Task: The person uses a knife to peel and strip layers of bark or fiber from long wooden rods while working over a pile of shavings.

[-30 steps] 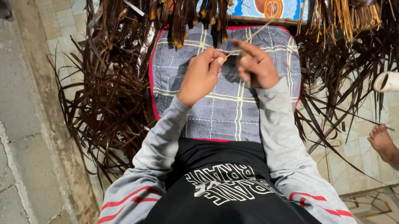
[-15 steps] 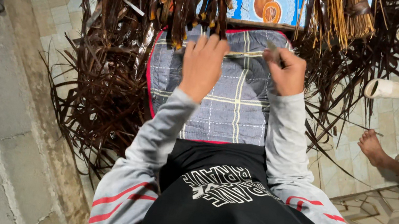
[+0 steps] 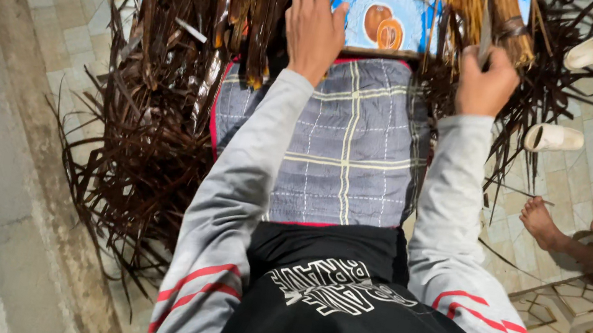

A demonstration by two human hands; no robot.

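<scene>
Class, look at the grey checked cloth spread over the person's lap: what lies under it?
The grey checked cloth with its red edging drapes over the lap; whatever is beneath is covered. Dark brown dried leaf strips spill out past its left edge. At its far end lies a blue printed sheet.

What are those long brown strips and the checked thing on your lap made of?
The brown strips look like dried palm leaves: thin, dark, slightly glossy and curling at the ends. The checked cloth seems woven fabric, matte grey with pale lines and a red edge. The right hand holds a tan bundle, probably leaf ribs.
</scene>
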